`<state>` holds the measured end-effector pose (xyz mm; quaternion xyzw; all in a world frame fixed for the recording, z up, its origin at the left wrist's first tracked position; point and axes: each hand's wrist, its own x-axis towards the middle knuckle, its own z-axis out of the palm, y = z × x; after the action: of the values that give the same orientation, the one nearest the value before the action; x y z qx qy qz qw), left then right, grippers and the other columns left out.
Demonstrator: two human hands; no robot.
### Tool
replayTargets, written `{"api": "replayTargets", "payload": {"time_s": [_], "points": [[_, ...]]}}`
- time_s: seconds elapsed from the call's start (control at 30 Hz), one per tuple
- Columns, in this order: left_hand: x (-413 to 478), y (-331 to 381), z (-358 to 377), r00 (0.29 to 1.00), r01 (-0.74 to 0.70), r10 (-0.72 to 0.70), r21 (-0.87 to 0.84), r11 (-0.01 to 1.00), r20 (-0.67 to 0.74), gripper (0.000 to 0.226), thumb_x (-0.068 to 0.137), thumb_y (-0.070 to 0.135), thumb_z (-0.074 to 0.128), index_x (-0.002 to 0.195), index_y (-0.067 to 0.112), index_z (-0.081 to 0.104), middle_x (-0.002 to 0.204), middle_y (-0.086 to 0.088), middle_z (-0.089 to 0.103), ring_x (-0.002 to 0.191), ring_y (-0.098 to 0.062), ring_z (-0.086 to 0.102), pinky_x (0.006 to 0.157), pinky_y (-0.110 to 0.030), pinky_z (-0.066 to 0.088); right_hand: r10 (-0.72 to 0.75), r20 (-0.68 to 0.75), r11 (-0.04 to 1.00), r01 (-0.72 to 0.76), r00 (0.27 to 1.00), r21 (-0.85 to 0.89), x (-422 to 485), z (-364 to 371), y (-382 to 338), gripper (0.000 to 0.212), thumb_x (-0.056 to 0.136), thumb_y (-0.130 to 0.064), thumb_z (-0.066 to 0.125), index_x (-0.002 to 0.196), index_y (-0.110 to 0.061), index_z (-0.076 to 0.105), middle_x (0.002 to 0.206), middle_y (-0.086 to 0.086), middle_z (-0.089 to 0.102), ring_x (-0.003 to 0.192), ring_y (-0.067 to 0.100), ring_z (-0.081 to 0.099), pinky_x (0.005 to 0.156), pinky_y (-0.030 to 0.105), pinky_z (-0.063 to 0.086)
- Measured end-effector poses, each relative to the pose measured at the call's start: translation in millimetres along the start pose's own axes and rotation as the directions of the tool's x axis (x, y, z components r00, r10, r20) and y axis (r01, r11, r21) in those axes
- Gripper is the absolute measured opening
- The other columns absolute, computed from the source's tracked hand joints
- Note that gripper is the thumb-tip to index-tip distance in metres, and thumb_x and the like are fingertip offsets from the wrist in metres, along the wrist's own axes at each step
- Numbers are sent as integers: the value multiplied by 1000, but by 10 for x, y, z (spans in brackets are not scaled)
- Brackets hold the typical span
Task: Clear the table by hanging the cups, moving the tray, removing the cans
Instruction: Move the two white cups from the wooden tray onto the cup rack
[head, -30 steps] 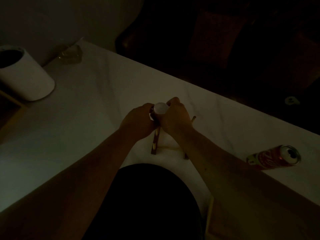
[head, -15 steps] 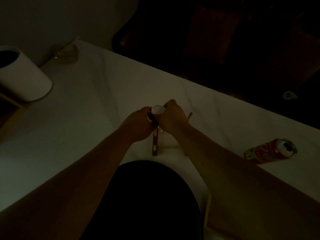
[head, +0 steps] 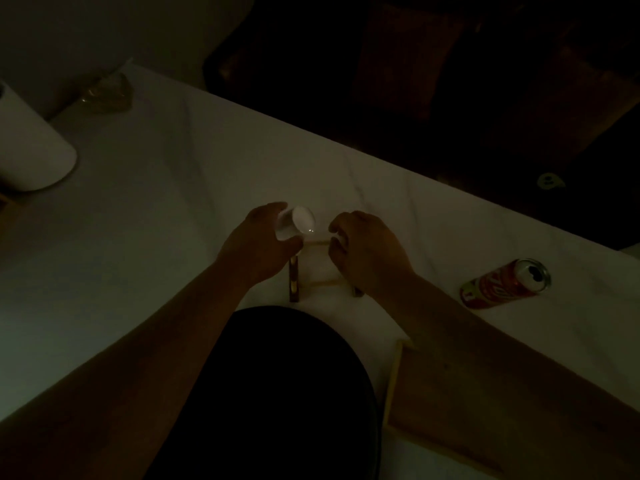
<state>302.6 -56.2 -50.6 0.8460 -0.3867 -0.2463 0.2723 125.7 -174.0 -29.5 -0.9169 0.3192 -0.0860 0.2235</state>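
On the dim white table (head: 145, 209), the left hand (head: 258, 244) grasps a small white cup (head: 296, 225) above the wooden rack (head: 311, 271); the right hand (head: 367, 252) hovers loosely curled, empty, with a red can (head: 504, 284) lying right and wooden tray (head: 450, 403) near.

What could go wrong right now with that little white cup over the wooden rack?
The left hand alone holds the small white cup, tilted above the low wooden rack; in this dim light it might miss the peg and drop. The right hand hovers near the rack and could nudge it. The red drink can lies on its side and may roll.
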Motion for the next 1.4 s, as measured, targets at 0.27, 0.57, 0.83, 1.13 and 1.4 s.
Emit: {"api": "replayTargets", "payload": {"time_s": [0.27, 0.57, 0.83, 1.13, 1.4], "points": [[-676, 480, 138, 903, -311, 354, 199, 929, -244, 75, 82, 52, 67, 147, 19, 49, 157, -6, 42, 141, -28, 39, 109, -41, 38, 133, -170, 991, -132, 977, 16, -1089, -415, 387, 33, 91, -31, 65, 121, -17, 67, 116, 4, 66, 112, 28, 55, 88, 43, 52], [-1714, 1366, 1384, 855, -511, 481, 165, 844, 193, 77, 78, 50, 70, 147, 21, 52, 156, -5, 45, 139, -28, 43, 112, -46, 38, 316, -51, 932, -320, 947, -172, -2562, -690, 1039, 77, 91, -51, 61, 157, -20, 36, 162, 12, 38, 153, 39, 22, 122, 57, 28], [-2218, 1687, 2088, 814, -567, 487, 257, 782, 315, 86, 78, 72, 49, 148, 22, 52, 158, -2, 43, 139, -29, 45, 115, -52, 25, 443, -74, 893, -447, 894, -56, -3449, -740, 1417, 81, 90, -57, 52, 160, -24, 28, 167, 7, 31, 156, 32, 17, 122, 49, 30], [-2362, 1921, 2671, 822, -511, 401, 213, 833, 404, 88, 75, 71, 54, 152, 36, 32, 159, 5, 36, 141, -23, 39, 106, -42, 41, 428, -198, 904, -413, 882, 114, -3878, -556, 1423, 84, 77, -12, 85, 148, 3, 42, 143, 29, 55, 131, 49, 54, 98, 59, 54], [-2188, 2073, 2689, 887, -343, 317, 21, 939, 335, 68, 69, 47, 85, 127, 34, 51, 118, 6, 60, 98, -17, 66, 77, -40, 57, 620, 65, 642, -553, 782, 531, -3668, -584, 1535, 43, 99, -13, 50, 138, -29, 51, 128, -2, 64, 108, 22, 65, 87, 43, 56]]}}
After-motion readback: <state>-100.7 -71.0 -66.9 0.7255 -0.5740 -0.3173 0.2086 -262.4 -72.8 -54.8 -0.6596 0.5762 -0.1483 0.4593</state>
